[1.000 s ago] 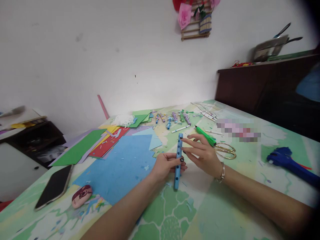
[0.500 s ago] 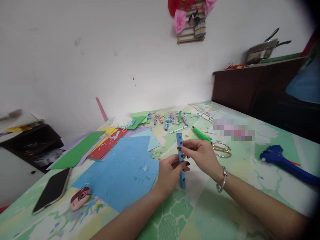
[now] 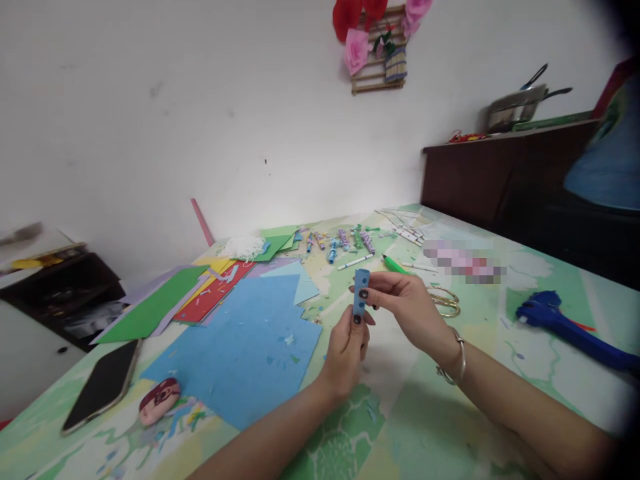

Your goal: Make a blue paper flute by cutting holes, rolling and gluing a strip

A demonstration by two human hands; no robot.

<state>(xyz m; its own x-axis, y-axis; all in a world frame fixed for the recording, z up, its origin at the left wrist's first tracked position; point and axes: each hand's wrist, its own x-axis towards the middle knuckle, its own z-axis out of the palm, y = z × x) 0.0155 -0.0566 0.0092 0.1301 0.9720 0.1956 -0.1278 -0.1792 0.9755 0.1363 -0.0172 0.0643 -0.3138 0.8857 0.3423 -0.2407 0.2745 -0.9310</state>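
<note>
Between my hands stands a narrow blue paper strip (image 3: 359, 303) with dark blue dots, held upright over the table. My left hand (image 3: 345, 357) grips its lower part, thumb up against the front; the strip's bottom end is hidden there. Higher up, my right hand (image 3: 407, 303) pinches the strip between thumb and fingers. A large blue paper sheet (image 3: 250, 340) lies to the left of my hands. Gold-handled scissors (image 3: 445, 301) lie just beyond my right hand, partly hidden by it, near a green pen-like tool (image 3: 394, 264).
Small rolled paper pieces (image 3: 333, 250) and a white marker (image 3: 356, 261) lie behind my hands. Coloured sheets (image 3: 155, 303), a phone (image 3: 103, 383) and a pink oval case (image 3: 160, 400) are at left. A blue glue gun (image 3: 565, 327) lies at right.
My left hand has turned more upright and closed round the strip's lower part, which no longer shows below it. My right hand still pinches the upper part.
</note>
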